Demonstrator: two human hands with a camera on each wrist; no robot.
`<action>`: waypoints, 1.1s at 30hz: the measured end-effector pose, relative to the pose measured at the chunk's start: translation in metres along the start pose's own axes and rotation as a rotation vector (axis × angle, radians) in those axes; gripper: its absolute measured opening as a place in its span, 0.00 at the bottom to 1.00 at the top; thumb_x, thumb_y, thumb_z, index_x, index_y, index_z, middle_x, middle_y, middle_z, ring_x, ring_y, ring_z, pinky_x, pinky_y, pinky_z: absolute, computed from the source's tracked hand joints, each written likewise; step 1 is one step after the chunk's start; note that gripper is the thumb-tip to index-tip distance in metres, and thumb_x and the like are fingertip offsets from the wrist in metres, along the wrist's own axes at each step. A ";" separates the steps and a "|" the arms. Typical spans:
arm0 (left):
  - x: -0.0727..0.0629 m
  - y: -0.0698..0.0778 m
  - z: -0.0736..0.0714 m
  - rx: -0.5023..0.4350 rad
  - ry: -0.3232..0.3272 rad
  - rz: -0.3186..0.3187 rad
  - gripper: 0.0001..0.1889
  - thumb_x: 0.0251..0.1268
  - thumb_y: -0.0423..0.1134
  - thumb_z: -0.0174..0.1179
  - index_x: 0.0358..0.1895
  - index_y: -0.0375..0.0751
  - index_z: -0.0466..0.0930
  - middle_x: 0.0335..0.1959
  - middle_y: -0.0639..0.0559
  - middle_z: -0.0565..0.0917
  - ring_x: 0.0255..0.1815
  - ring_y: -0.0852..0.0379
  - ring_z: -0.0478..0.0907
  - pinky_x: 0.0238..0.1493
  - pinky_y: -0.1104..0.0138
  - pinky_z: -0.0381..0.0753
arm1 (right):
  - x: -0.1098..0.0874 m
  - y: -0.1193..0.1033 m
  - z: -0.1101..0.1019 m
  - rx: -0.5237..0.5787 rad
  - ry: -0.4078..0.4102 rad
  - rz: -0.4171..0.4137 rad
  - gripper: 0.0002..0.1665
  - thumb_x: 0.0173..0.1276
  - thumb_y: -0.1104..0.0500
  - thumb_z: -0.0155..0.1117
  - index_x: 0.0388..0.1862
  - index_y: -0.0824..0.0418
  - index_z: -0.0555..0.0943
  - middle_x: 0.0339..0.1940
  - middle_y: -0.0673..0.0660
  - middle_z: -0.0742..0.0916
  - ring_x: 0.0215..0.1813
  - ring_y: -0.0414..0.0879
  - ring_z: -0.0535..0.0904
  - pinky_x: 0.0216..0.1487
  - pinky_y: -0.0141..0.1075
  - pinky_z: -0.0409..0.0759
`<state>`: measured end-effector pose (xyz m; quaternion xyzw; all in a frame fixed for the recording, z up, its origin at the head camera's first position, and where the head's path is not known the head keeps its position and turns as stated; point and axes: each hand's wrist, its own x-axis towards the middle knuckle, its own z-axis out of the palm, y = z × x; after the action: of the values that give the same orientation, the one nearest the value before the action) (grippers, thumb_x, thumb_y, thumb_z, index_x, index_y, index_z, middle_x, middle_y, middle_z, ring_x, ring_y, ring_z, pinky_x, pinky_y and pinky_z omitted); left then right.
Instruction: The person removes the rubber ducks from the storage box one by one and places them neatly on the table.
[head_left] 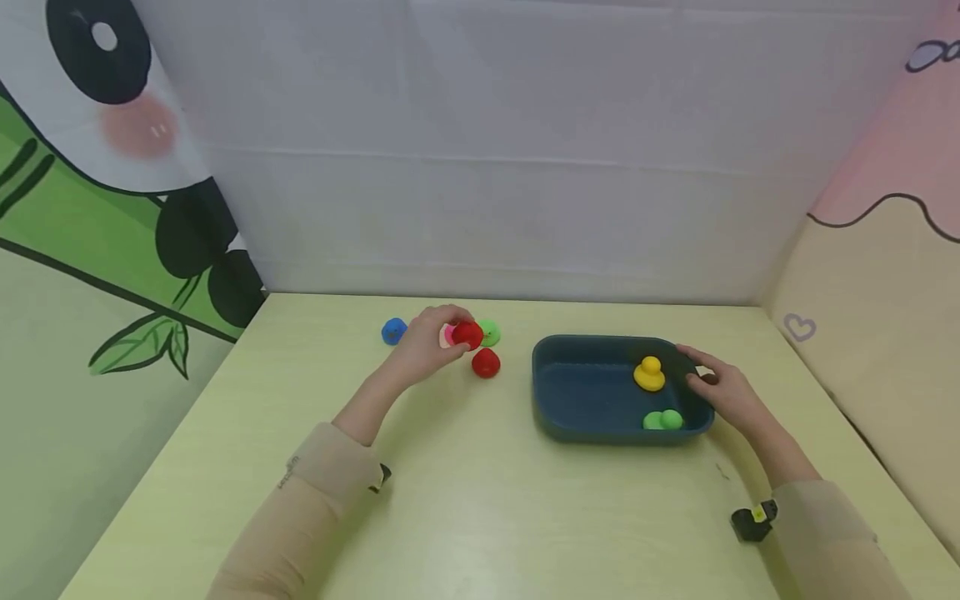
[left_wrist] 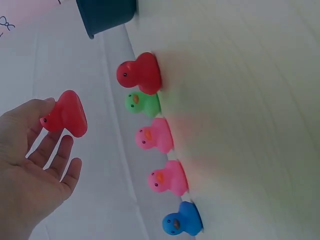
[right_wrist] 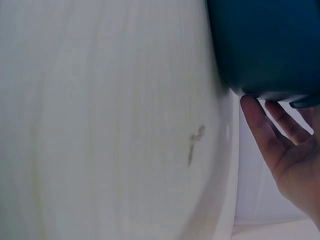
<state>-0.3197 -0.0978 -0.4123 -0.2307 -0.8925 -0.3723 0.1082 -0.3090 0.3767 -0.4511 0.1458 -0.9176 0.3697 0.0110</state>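
Note:
My left hand (head_left: pixel 431 342) pinches a red rubber duck (left_wrist: pixel 70 115) between thumb and forefinger, raised above the table; its other fingers are spread loosely. Below and beside it stand another red duck (head_left: pixel 486 363), a green duck (head_left: pixel 490 333), two pink ducks (left_wrist: pixel 155 135) and a blue duck (head_left: pixel 393 331). In the head view the pink ones are mostly hidden by the hand. My right hand (head_left: pixel 723 389) holds the right edge of a dark blue bin (head_left: pixel 585 400), fingertips against its outer wall in the right wrist view. Inside lie a yellow duck (head_left: pixel 649 375) and a green duck (head_left: pixel 663 420).
The pale wooden table (head_left: pixel 480 517) meets a whitish cloth backdrop (head_left: pixel 495 217) at its far edge. Printed side panels flank it. Both sleeves carry small black devices (head_left: pixel 752 523) at the wrists. A brown mark (right_wrist: pixel 195 142) shows on the tabletop near the bin.

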 end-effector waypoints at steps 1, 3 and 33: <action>0.000 -0.003 0.000 -0.001 0.004 -0.009 0.18 0.58 0.34 0.65 0.52 0.43 0.76 0.48 0.51 0.79 0.52 0.48 0.71 0.53 0.53 0.74 | 0.001 0.000 0.000 0.002 -0.001 0.000 0.30 0.74 0.57 0.48 0.72 0.61 0.59 0.70 0.73 0.63 0.61 0.74 0.68 0.58 0.61 0.68; 0.000 -0.010 0.001 -0.006 0.007 -0.026 0.18 0.57 0.34 0.65 0.52 0.42 0.76 0.47 0.51 0.79 0.51 0.49 0.72 0.53 0.52 0.75 | 0.001 0.001 0.000 0.005 -0.004 0.002 0.30 0.74 0.57 0.48 0.73 0.61 0.59 0.70 0.73 0.63 0.62 0.74 0.66 0.59 0.62 0.67; 0.008 -0.059 0.022 0.050 -0.205 -0.239 0.18 0.55 0.34 0.67 0.51 0.42 0.77 0.47 0.49 0.80 0.52 0.48 0.75 0.48 0.62 0.80 | 0.002 0.002 0.001 -0.010 -0.005 0.005 0.30 0.74 0.55 0.48 0.73 0.59 0.58 0.70 0.73 0.63 0.58 0.73 0.71 0.57 0.60 0.70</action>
<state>-0.3559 -0.1154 -0.4613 -0.1571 -0.9290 -0.3344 -0.0228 -0.3110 0.3771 -0.4526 0.1446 -0.9197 0.3648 0.0085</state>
